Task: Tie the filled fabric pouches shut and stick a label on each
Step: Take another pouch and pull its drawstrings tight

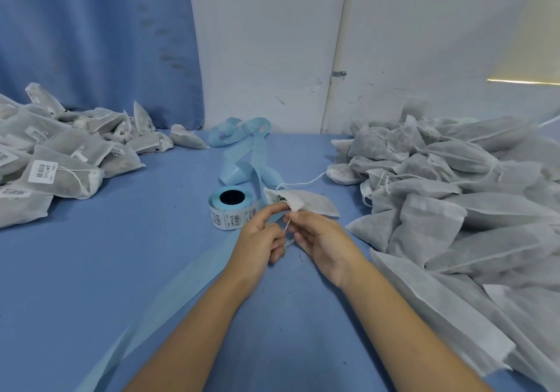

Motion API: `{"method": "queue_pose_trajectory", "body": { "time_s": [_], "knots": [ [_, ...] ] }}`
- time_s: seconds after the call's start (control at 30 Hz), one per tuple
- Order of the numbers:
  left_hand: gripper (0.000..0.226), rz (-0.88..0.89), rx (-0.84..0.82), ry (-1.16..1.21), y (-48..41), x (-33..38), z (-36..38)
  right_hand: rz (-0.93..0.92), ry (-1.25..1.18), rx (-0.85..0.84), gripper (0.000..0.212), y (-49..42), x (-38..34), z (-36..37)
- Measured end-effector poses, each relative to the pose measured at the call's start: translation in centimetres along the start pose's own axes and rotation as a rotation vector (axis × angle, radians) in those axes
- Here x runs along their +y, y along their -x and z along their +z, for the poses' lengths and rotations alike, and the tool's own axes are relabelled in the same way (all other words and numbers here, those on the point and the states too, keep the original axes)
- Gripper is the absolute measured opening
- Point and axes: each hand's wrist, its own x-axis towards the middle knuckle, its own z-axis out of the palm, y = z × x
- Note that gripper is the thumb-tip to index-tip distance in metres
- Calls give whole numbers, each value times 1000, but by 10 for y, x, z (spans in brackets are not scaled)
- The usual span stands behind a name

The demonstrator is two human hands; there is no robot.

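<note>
A small white fabric pouch (315, 202) lies on the blue desk (91, 270) at its middle, just right of the label roll (231, 210). Its gathered neck points left toward the hands and dark filling shows at the mouth.

The left hand (259, 238) reaches its forefinger forward, so that the tip touches the pouch's neck. Its other fingers (277, 240) are curled in around the drawstring (287, 225). The right hand (322, 240) sits just beside it, with thumb and forefinger closed together on the same string directly below the neck. The rest of its fingers are loosely bent beneath. The string runs taut between the two hands and a small loop hangs under them. So the pouch sits just beyond the fingertips, touching them only at its neck, with its body resting on the desk.

A second thread (303, 183) trails from the pouch toward the right edge, where a large heap of unlabelled pouches (454, 197) spreads. The labelled pouches (57, 164) are heaped at the left edge. Pale blue backing tape (242, 146) curls from the roll toward the far edge.
</note>
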Motion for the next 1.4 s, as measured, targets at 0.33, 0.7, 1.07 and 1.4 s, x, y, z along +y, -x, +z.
{"method": "queue_pose_trajectory", "body": {
  "time_s": [0.33,0.7,1.07,1.4],
  "knots": [
    [31,164,307,-479,3,-1,-3,90,-466,194,10,-6,-13,-13],
    [38,386,386,-659,13,-3,-4,27,-536,131,9,-8,0,-13],
    [22,70,259,-42,16,-1,41,-121,-80,27,10,-1,14,3],
    [24,123,186,-477,13,1,32,-74,-335,11,11,-8,13,-10]
  ]
}}
